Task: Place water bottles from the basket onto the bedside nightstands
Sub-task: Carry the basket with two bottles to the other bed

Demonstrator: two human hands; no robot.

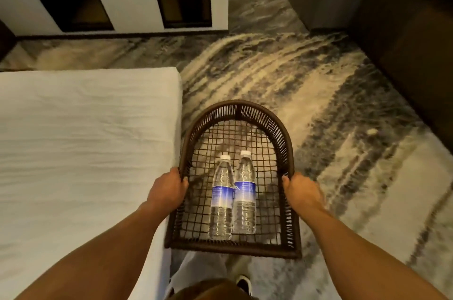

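We're carrying the wicker basket (282, 133), left hand (169, 189) and right hand (302, 191) both gripping its rim, two water bottles (232, 196) lying inside touching, bed (81, 140) alongside.

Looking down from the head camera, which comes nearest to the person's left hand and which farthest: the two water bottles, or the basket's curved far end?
1. Left bottle, lying just right of the left hand.
2. Right bottle, alongside it, one further over.
3. Basket's curved far end, ahead of the hand.
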